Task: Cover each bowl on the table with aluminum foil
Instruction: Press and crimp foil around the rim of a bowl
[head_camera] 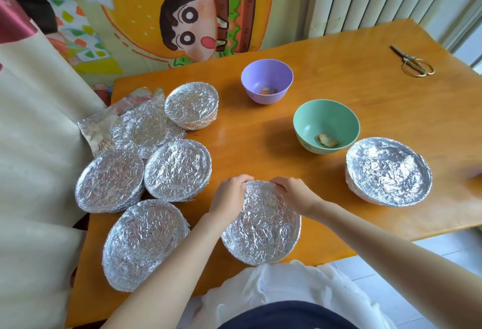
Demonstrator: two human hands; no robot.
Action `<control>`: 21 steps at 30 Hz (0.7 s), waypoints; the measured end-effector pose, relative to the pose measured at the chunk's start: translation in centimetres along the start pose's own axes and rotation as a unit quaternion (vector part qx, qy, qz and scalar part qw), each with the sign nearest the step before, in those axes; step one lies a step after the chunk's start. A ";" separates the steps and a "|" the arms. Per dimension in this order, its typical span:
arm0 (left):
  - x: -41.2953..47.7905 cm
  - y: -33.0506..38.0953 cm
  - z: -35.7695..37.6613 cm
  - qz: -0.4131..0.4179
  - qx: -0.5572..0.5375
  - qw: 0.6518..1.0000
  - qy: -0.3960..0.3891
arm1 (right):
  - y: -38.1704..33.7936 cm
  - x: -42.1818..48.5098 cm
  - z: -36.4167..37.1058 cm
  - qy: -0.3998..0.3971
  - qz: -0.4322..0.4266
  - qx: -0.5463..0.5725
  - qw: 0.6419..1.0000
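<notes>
A foil-covered bowl (262, 227) stands near the table's front edge. My left hand (229, 197) and my right hand (294, 194) curl over its far rim, pinching the foil down at the top left and top right. Several more foil-covered bowls stand on the left, among them one (191, 104) at the back and one (142, 244) at the front. Another covered bowl (388, 171) sits at the right. A purple bowl (267, 79) and a green bowl (326, 125) stand uncovered, each with a scrap of food inside.
Loose crumpled foil sheets (122, 125) lie at the table's left edge. Scissors (414, 61) rest at the far right of the orange table (365, 88). A cloth-covered surface stands to the left, a cartoon wall hanging behind.
</notes>
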State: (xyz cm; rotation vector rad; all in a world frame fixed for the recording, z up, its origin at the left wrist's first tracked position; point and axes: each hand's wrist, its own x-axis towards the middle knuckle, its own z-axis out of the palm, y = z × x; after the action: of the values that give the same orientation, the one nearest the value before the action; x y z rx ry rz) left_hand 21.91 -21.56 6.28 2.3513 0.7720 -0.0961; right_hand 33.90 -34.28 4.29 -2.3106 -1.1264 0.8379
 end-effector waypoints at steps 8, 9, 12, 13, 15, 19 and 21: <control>-0.3 0.1 -0.5 0.000 0.023 1.000 -0.006 | -1.8 2.5 -0.6 -0.022 -0.008 -0.025 0.999; -0.3 0.3 -0.4 0.004 0.016 1.000 -0.007 | -2.2 2.7 -0.5 -0.040 -0.018 -0.022 0.999; -0.3 0.1 -0.2 0.003 0.005 1.000 0.006 | -2.9 2.6 0.0 -0.056 -0.038 -0.013 0.998; -0.3 -0.1 -0.1 -0.001 0.008 1.000 0.010 | -2.8 2.5 0.1 -0.043 -0.033 -0.004 0.998; -0.5 -0.5 -0.1 -0.009 0.017 1.000 0.015 | -2.4 2.1 0.3 -0.020 -0.012 0.003 1.000; -0.7 -1.1 0.3 -0.016 0.028 0.999 0.029 | -2.2 1.9 1.0 -0.014 0.012 -0.003 1.000; -0.9 -1.2 0.5 -0.023 0.027 0.999 0.029 | -2.2 1.8 1.5 -0.011 0.018 -0.008 1.000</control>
State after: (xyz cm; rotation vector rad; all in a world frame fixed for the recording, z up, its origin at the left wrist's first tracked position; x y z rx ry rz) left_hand 20.57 -21.59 5.49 2.3965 0.8626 -0.0698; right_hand 32.54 -31.33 3.94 -2.3465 -1.1068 0.8734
